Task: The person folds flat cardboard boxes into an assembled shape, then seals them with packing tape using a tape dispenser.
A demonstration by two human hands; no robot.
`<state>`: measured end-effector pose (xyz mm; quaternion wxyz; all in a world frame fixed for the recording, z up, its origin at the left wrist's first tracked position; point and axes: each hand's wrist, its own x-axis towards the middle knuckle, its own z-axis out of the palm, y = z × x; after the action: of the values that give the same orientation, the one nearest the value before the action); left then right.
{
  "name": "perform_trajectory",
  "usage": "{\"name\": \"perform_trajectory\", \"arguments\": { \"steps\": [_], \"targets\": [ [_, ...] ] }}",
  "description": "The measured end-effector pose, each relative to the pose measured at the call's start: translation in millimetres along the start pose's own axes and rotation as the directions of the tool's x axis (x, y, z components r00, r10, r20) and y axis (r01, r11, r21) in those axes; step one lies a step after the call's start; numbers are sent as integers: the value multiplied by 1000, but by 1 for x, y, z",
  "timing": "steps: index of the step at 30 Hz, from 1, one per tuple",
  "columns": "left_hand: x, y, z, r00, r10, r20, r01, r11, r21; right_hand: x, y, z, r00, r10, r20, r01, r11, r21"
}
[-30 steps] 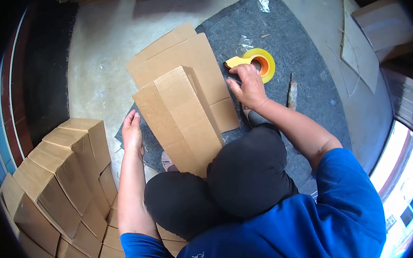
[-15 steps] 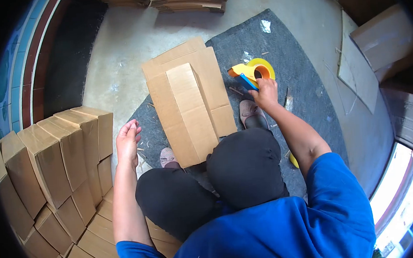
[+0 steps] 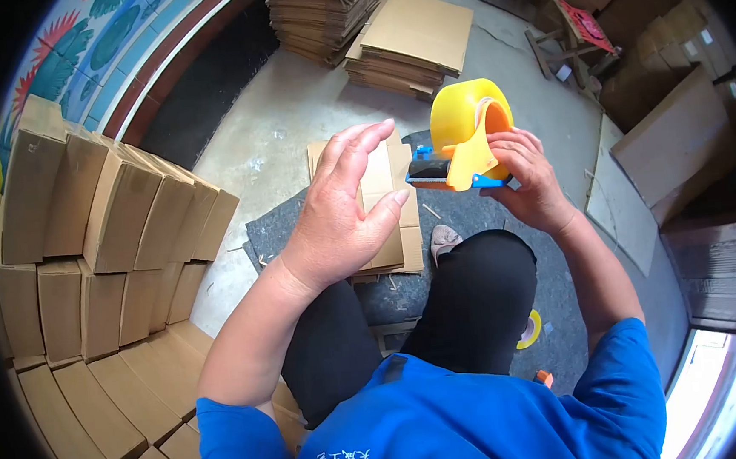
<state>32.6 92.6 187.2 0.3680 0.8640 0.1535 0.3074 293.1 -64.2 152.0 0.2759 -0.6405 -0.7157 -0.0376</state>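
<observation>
A yellow tape dispenser (image 3: pixel 472 161) with blue parts and a roll of yellowish tape is raised in front of me, gripped by my right hand (image 3: pixel 524 172). To its left, my left hand (image 3: pixel 342 204) is lifted with thumb and fingers apart, holding nothing and not touching the dispenser. Below and behind the left hand, a cardboard piece (image 3: pixel 408 218) lies on the dark mat between my feet, partly covered by that hand.
Stacked closed cartons (image 3: pixel 108 299) line the left side. Flat cardboard piles (image 3: pixel 414 34) stand at the back. A tape roll (image 3: pixel 529 329) lies on the dark mat (image 3: pixel 560 293) by my right knee. Boards and boxes (image 3: pixel 677 140) lean at the right.
My right hand has brought the tape dispenser up from near the floor. My left hand has risen and moved inward, its fingers now spread. The camera's view has tilted upward.
</observation>
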Motion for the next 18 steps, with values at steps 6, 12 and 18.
{"name": "perform_trajectory", "arguments": {
  "steps": [6,12,18],
  "targets": [
    [-30,23,-18,961,-107,256,183,939,-290,10,-49,-44,954,-73,289,10,977,213],
    [-56,22,-28,786,-396,475,616,570,-543,3,-61,-36,870,-53,490,-212,857,470],
    [-86,-14,-6,766,-381,518,597,123,-793,6,-65,-24,702,62,710,-588,613,528]
  ]
}}
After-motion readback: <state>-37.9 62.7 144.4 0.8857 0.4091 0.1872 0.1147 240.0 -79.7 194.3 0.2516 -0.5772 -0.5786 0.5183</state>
